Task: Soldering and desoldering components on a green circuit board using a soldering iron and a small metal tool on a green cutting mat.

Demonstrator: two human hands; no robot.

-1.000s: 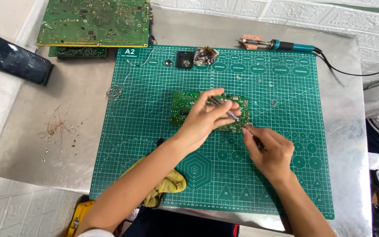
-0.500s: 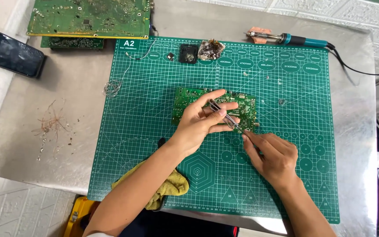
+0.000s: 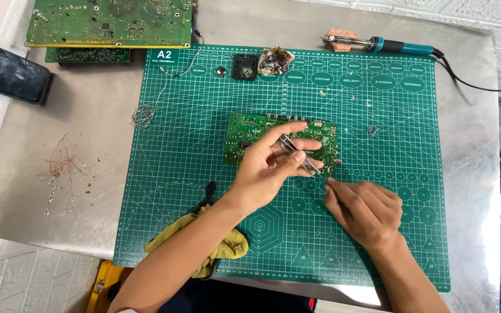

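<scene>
Starting at the far left, I see a dark flat device (image 3: 7, 71) lying at the table edge, and below it a scatter of thin copper wire scraps (image 3: 62, 165) on the steel tabletop (image 3: 88, 116). At the top left, two large green circuit boards (image 3: 108, 23) lie stacked, partly off the green cutting mat (image 3: 204, 145). A small coil of solder wire (image 3: 143, 115) rests just at the mat's left border. Lower down, a yellow cloth (image 3: 215, 246) lies on the mat's near edge, partly under my left forearm.

Toward the middle, a small black square part (image 3: 243, 66) and a crumpled brownish lump (image 3: 275, 59) sit near the mat's top edge. The small green circuit board (image 3: 250, 136) lies flat at the mat's centre. My left hand (image 3: 268, 168) rests over its lower middle, fingers pinched closed on metal tweezers (image 3: 300, 153), whose tips angle down toward the board's lower right corner. The hand covers much of the board's middle.

My right hand (image 3: 366, 211) lies on the mat just below and right of that corner, fingers curled together, fingertips close to the tweezer tips; I cannot tell whether it holds anything.

At the upper right, a soldering iron (image 3: 378, 43) with a teal handle lies across the mat's top edge, its tip on an orange sponge (image 3: 340, 35), well clear of both hands.
</scene>
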